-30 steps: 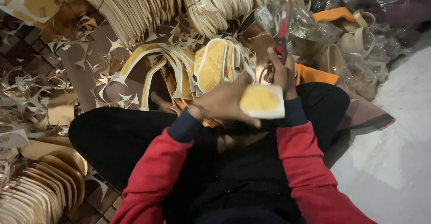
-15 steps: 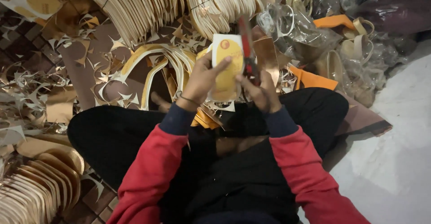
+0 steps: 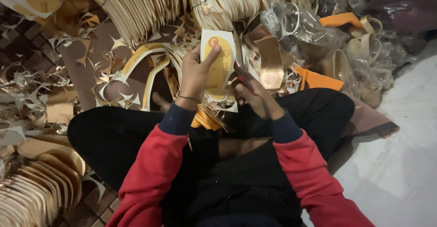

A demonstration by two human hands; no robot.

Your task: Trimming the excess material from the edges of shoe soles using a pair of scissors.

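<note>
My left hand [image 3: 196, 74] holds up a white sheet with a yellow sole-shaped print [image 3: 220, 62], thumb across its face. My right hand [image 3: 256, 97] grips red-handled scissors [image 3: 240, 70], whose blades meet the sheet's right edge. Both hands hover above my crossed legs in black trousers [image 3: 114, 131]. More yellow cut pieces [image 3: 207, 117] lie on my lap under the hands.
Bundled stacks of tan sole-shaped pieces lie ahead [image 3: 136, 4] and at the lower left [image 3: 32, 190]. Paper offcuts [image 3: 27, 90] litter the floor at left. Clear plastic bags with strips [image 3: 318, 31] sit at the right, beside an orange piece [image 3: 318, 79]. A pale floor [image 3: 400, 163] spreads right.
The sheet went from lying low and flat near my lap to standing upright farther from me. My right hand brought the scissors down to its right edge.
</note>
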